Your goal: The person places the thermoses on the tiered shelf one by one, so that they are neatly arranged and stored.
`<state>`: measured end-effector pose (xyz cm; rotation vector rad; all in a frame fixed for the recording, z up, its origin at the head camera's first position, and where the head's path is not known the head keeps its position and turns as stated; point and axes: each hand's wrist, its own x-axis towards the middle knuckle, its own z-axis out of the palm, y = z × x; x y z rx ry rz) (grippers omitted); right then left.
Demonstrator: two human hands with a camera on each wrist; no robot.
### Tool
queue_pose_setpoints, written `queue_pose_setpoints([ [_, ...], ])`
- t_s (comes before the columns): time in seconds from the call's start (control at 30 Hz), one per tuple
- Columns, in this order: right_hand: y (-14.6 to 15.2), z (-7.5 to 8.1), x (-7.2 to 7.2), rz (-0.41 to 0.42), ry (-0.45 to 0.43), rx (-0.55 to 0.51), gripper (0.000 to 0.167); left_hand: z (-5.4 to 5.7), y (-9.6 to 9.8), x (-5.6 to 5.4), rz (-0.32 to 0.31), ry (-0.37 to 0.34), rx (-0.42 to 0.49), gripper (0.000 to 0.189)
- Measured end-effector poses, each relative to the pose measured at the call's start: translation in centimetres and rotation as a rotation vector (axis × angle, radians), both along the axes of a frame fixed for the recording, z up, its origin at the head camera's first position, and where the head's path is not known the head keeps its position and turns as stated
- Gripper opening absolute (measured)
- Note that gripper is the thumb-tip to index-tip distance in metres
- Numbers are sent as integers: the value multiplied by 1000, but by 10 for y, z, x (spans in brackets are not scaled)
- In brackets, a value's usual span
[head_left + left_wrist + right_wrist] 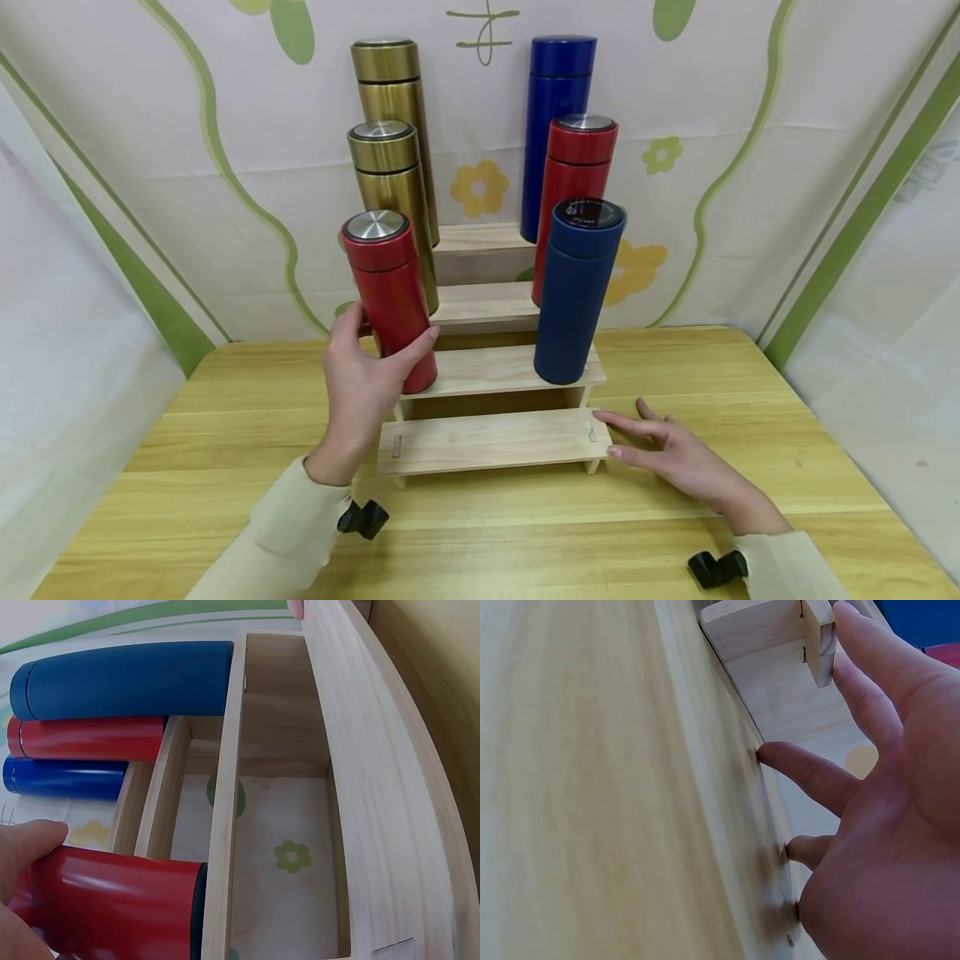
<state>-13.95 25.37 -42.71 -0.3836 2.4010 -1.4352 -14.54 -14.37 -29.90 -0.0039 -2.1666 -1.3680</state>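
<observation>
My left hand (358,383) grips the lower part of a red thermos flask (388,292) with a steel-topped lid. The flask stands nearly upright at the left end of the second step of a wooden stepped rack (487,440), its base right at that step in the left wrist view. My right hand (678,460) has its fingers spread, and fingertips touch the right end of the lowest step. In the right wrist view its other fingertips (769,752) rest on the table. A dark blue thermos flask (576,300) stands at the second step's right end.
Behind the held flask stand two gold flasks (401,187) (401,100) on the higher steps. On the right, another red flask (577,158) and a bright blue flask (555,108) stand behind the dark blue one. A patterned cloth (247,108) hangs behind the wooden table (480,542).
</observation>
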Motion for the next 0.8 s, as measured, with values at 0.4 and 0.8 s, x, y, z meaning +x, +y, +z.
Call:
queue_pose_setpoints([
  [0.4, -1, 2, 0, 6, 10, 5, 49, -3, 0, -1, 16, -3, -26, 66],
  [0.8, 0, 0, 0, -2, 6, -2, 51, -4, 2, 1, 30, -38, -36, 74],
])
